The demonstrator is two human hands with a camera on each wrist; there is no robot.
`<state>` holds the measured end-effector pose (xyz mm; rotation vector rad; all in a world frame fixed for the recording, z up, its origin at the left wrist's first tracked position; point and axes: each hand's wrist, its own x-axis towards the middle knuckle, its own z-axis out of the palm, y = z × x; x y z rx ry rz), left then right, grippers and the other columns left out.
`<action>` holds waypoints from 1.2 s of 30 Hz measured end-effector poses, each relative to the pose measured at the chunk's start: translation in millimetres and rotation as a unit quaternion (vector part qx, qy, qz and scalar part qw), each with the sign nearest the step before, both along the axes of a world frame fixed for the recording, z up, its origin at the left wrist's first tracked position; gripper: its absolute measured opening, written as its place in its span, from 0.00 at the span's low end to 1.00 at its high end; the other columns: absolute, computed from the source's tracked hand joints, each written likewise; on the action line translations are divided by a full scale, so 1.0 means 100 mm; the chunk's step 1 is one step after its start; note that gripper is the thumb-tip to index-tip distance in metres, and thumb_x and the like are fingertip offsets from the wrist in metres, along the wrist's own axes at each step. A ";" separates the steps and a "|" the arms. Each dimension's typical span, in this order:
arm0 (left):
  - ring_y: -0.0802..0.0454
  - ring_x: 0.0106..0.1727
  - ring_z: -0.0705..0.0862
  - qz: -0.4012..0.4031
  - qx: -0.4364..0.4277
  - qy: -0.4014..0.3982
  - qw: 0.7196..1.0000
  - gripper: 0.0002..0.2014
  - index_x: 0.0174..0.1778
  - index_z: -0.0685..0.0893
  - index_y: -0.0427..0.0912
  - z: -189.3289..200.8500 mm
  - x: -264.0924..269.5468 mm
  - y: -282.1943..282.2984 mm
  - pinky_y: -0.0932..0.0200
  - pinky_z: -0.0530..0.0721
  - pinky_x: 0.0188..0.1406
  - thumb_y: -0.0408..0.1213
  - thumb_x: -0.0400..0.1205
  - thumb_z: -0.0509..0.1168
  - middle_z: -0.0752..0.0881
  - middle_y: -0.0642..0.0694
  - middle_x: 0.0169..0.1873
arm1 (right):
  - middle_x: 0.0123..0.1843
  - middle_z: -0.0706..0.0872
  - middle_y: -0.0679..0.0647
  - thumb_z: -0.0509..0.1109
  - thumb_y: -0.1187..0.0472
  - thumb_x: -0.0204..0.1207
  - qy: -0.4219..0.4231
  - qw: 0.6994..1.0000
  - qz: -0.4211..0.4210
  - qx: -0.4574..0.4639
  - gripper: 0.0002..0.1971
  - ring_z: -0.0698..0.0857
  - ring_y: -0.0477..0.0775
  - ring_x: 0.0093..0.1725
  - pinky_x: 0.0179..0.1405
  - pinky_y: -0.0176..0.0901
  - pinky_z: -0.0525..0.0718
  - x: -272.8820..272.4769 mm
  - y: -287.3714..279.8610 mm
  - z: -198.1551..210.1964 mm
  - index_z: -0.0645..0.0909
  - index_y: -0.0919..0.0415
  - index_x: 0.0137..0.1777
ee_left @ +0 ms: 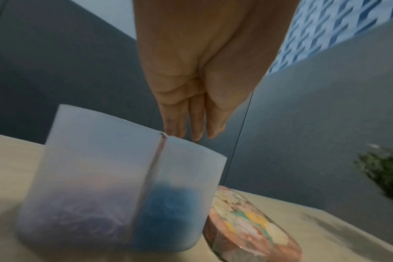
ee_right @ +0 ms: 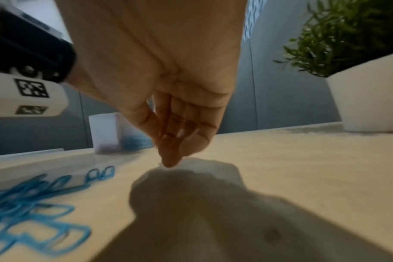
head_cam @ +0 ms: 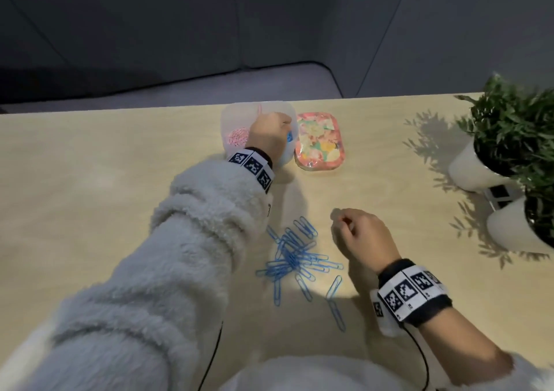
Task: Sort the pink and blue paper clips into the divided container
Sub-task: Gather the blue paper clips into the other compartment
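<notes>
The translucent divided container [head_cam: 230, 117] stands at the table's far edge. Pink clips [head_cam: 238, 138] lie in its left compartment and blue clips [head_cam: 289, 137] in its right one. My left hand [head_cam: 269, 132] hovers over the container. In the left wrist view its fingers [ee_left: 198, 127] point straight down near the divider [ee_left: 155, 164], holding nothing I can see. A pile of blue paper clips [head_cam: 295, 258] lies on the table in front of me. My right hand [head_cam: 344, 222] hovers just right of the pile, fingers loosely curled toward the thumb [ee_right: 168, 159], nothing visible in them.
A flat lid with a floral pattern [head_cam: 319, 141] lies right of the container. Two white pots with green plants [head_cam: 479, 168] [head_cam: 521, 228] stand at the right edge. A few single blue clips [head_cam: 335, 312] lie nearer to me.
</notes>
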<state>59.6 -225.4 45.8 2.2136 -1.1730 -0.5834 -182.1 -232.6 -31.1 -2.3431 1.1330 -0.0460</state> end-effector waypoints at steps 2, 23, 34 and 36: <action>0.36 0.55 0.82 -0.029 -0.089 -0.044 0.995 0.11 0.44 0.87 0.34 -0.11 -0.05 0.22 0.51 0.71 0.67 0.28 0.78 0.58 0.87 0.34 0.50 | 0.50 0.89 0.55 0.65 0.64 0.74 0.004 1.000 -0.010 0.030 0.06 0.85 0.62 0.53 0.50 0.48 0.79 -0.05 0.02 -0.09 0.82 0.55 0.45; 0.43 0.72 0.68 -0.178 0.089 -0.087 0.976 0.44 0.75 0.67 0.39 -0.90 -0.63 1.71 0.54 0.65 0.75 0.57 0.67 0.73 0.71 0.42 0.72 | 0.53 0.81 0.59 0.70 0.50 0.73 0.011 0.996 0.067 0.054 0.19 0.78 0.63 0.58 0.60 0.52 0.77 0.35 0.29 -0.12 0.81 0.59 0.61; 0.42 0.61 0.74 -0.217 0.151 -0.136 0.955 0.21 0.64 0.78 0.39 -0.90 -0.65 1.53 0.50 0.74 0.64 0.44 0.76 0.67 0.78 0.42 0.61 | 0.61 0.77 0.58 0.61 0.64 0.77 0.083 0.983 0.163 0.007 0.18 0.73 0.60 0.63 0.57 0.51 0.78 0.53 0.63 -0.06 0.78 0.57 0.66; 0.41 0.60 0.75 -0.214 0.135 -0.141 0.957 0.17 0.62 0.80 0.38 -0.93 -0.65 1.53 0.50 0.76 0.62 0.39 0.79 0.65 0.79 0.41 0.59 | 0.59 0.78 0.58 0.59 0.65 0.79 0.093 0.981 0.172 -0.007 0.15 0.74 0.60 0.63 0.57 0.50 0.78 0.55 0.62 -0.05 0.78 0.59 0.64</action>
